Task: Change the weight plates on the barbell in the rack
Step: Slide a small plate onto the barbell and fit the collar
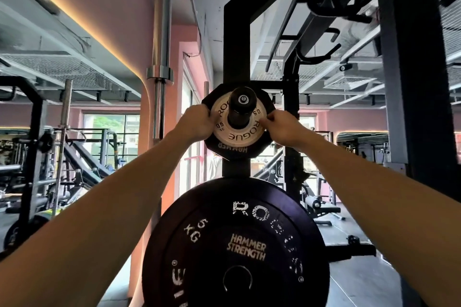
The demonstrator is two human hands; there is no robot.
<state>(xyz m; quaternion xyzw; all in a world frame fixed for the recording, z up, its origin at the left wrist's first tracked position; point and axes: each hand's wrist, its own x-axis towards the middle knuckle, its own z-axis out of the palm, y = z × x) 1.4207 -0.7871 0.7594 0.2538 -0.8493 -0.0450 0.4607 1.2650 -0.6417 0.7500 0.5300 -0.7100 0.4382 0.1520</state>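
Two hands grip a small white plate [237,125] marked ROGUE and 0.5 KG, one at each side of its rim. It sits on a black storage peg [241,104] that juts toward the camera from the black rack upright [236,40], and the peg's end cap shows in front of the plate. The left hand [197,122] has its fingers curled round the plate's left edge; the right hand [280,126] pinches the right edge with thumb and fingers. Directly behind the white plate, on the same peg, sits a black many-sided plate [233,148] with HAMMER lettering upside down along its lower part. Both bare forearms reach up from the lower corners of the view.

Below, on the same upright, hangs a large black bumper plate [237,244] printed ROGUE, 5 KG and HAMMER STRENGTH, its centre hole near the bottom of the view. To the left a chrome barbell [161,62] stands upright beside a pink wall. Black hooks [321,50] stick out from the rack frame at upper right. Benches and other machines fill the gym floor on both sides, with windows beyond
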